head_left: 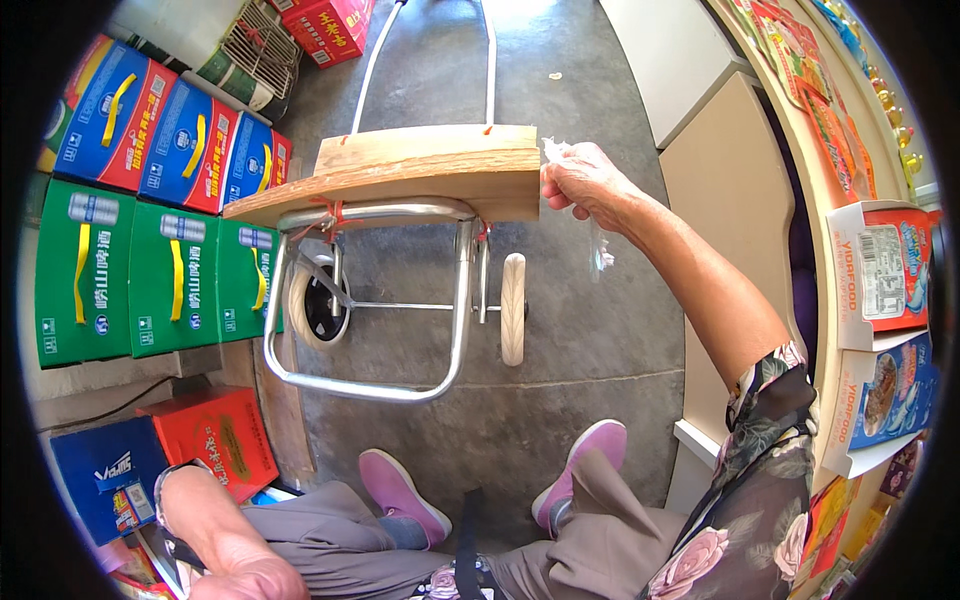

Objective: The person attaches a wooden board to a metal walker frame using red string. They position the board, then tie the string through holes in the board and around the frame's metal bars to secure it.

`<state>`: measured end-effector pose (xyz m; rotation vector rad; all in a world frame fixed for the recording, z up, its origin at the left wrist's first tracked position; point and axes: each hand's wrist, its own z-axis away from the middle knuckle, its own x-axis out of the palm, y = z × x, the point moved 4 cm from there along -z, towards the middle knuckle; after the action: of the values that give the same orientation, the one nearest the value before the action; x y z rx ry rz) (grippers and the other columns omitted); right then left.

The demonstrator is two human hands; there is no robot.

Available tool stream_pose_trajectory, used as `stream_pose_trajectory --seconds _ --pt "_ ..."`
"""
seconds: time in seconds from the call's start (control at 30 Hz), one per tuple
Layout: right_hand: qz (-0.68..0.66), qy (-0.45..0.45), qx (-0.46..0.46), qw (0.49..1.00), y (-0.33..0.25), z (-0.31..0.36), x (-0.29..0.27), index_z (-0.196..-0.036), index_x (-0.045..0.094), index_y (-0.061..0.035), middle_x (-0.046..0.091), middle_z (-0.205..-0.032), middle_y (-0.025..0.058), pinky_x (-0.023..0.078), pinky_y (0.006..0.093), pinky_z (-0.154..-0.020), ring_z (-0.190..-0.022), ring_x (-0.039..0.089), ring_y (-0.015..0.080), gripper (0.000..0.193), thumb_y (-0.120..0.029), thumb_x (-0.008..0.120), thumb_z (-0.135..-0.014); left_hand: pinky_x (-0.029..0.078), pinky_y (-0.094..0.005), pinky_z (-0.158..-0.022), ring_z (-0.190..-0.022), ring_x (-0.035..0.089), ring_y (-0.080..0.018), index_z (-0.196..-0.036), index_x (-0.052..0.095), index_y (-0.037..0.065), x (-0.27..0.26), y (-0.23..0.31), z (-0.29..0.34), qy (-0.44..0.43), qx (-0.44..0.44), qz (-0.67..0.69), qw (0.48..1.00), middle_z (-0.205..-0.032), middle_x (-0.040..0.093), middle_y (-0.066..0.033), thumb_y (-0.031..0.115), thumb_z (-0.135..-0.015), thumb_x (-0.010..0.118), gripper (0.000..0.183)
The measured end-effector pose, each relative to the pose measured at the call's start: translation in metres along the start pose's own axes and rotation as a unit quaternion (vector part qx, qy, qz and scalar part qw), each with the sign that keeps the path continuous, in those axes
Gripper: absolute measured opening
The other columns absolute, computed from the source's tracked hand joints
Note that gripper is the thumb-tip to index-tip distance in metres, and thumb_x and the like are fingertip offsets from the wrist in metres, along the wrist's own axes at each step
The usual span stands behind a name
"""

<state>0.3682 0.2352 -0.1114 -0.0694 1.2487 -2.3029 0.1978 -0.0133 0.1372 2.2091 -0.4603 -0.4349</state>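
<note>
My right hand (590, 182) is closed round a crumpled piece of clear-white plastic (600, 252), which hangs below the fingers, with a bit poking out above. It is beside the right end of a wooden board (400, 178); I cannot tell whether they touch. The board is tied with red string to a metal-framed hand cart (458, 330). Two pale wheels, the right one (513, 310) fully in view, stand on the floor. My left hand (255, 580) rests low by my left thigh, its fingers cut off by the lower edge.
Green cartons (85, 280) and blue-red cartons (110, 115) with yellow handles are stacked at left. Lower down stand a red box (213, 440) and a blue box (105, 470). Shelves with packaged food (885, 265) line the right. My pink shoes (400, 495) are on the grey floor (600, 370).
</note>
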Motion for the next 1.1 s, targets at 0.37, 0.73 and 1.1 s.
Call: stream_pose_trajectory --seconds 0.37,0.73,1.1 --pt "-0.001 -0.011 0.013 1.0 0.021 -0.019 0.001 -0.084 0.055 -0.0012 0.052 -0.067 0.0033 0.03 0.0249 -0.041 -0.054 0.049 0.0099 0.015 -0.015 0.048 -0.084 0.049 -0.0348 -0.052 -0.069 0.06 -0.0252 -0.133 0.037 0.014 -0.006 -0.027 -0.003 -0.017 0.046 -0.011 0.999 -0.089 0.058 -0.0119 0.023 -0.09 0.049 0.046" --pt "0.003 0.024 0.033 0.999 0.036 -0.009 -0.013 -0.088 0.055 -0.0036 0.053 -0.07 0.0015 0.032 0.0251 -0.044 -0.054 0.05 0.0082 0.015 -0.015 0.047 -0.086 0.046 -0.0351 -0.052 -0.062 0.058 -0.0229 -0.135 0.033 0.024 -0.015 -0.012 0.01 -0.045 0.004 -0.061 0.997 -0.086 0.059 -0.01 0.025 -0.088 0.051 0.051" --pt "-0.022 -0.009 -0.07 0.997 -0.007 0.003 0.0 -0.083 0.056 -0.006 0.055 -0.072 0.0015 0.035 0.0257 -0.048 -0.061 0.053 0.0093 0.014 -0.019 0.052 -0.082 0.043 -0.0297 -0.041 -0.052 0.056 -0.0231 -0.129 0.038 0.013 -0.015 0.011 0.038 -0.045 0.083 -0.186 0.978 -0.07 0.059 -0.0133 0.036 -0.092 0.046 0.045"
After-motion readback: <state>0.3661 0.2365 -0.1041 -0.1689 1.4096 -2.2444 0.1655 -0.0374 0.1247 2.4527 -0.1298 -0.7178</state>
